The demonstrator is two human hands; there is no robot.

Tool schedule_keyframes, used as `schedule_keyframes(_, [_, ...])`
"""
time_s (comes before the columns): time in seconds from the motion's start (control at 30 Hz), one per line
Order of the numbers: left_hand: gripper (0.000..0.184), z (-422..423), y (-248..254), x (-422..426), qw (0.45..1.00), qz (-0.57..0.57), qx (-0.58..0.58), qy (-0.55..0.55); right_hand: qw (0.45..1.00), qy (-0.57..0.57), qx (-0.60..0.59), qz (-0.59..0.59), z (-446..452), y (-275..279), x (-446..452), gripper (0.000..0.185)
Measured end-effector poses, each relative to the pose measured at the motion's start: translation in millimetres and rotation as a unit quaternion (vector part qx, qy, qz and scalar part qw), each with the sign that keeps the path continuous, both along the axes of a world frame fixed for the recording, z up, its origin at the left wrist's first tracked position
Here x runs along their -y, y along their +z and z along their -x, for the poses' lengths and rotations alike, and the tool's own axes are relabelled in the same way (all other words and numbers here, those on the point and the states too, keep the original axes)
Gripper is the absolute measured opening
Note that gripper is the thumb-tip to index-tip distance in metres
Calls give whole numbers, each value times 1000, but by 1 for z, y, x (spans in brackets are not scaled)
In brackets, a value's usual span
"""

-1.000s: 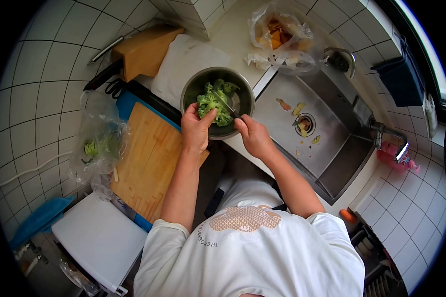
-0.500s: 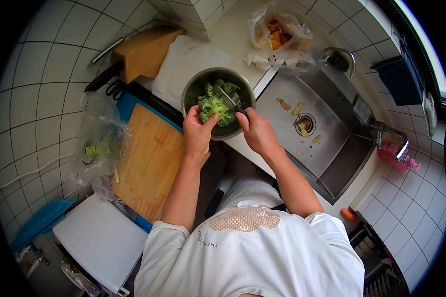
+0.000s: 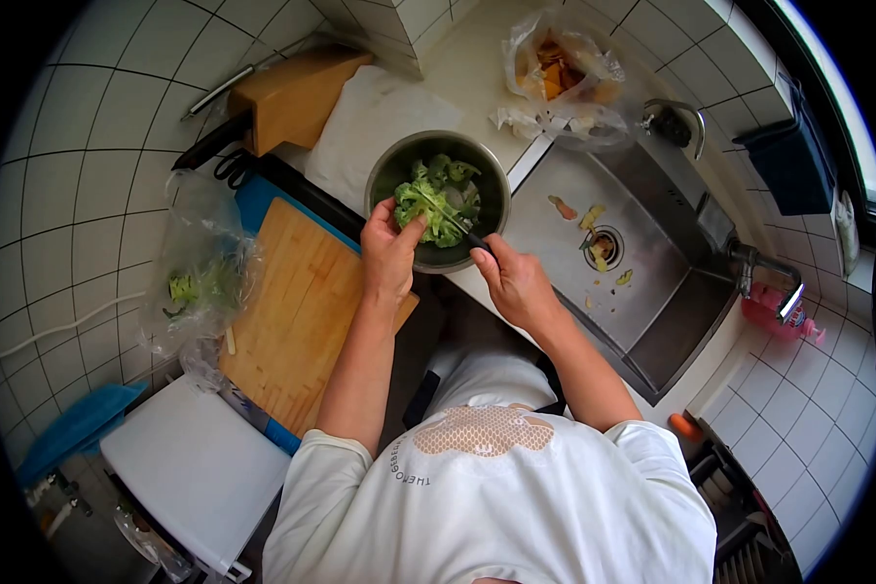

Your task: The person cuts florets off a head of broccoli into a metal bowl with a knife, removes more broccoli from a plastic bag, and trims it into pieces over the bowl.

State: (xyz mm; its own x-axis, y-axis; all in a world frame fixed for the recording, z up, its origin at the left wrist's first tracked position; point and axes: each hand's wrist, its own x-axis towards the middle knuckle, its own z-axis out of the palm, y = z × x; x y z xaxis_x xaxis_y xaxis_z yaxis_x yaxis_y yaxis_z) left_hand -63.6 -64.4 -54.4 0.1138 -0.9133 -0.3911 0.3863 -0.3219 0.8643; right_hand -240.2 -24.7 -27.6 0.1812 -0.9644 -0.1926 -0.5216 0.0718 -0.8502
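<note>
Over a round metal bowl (image 3: 503, 185), my left hand (image 3: 391, 251) grips a head of green broccoli (image 3: 420, 202) by its lower left side. My right hand (image 3: 512, 276) is closed round the black handle of a small knife (image 3: 475, 239). The knife's blade points up and left and lies against the broccoli, its tip hidden among the florets. More broccoli pieces (image 3: 450, 171) rest inside the bowl, behind the piece in my hand.
Left of the bowl lies a wooden cutting board (image 3: 287, 311), beside a plastic bag with greens (image 3: 200, 282). A knife block (image 3: 297, 92) stands behind. On the right is a metal sink (image 3: 642, 282) with peels; a bag of orange scraps (image 3: 560, 78) sits beyond.
My right hand and the knife have shifted slightly right and down, and the blade's angle against the broccoli has changed. The view has shifted a little, so the bowl appears farther right.
</note>
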Motion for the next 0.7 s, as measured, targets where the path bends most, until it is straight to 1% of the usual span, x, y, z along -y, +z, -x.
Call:
schedule_keyframes(0.5, [36, 0, -1, 2, 1000, -2, 1, 4, 1000, 4, -3, 14, 3, -2, 1, 27])
schedule_keyframes(0.7, [35, 0, -2, -2, 999, 2, 49, -10, 999, 5, -28, 35, 0, -10, -3, 26])
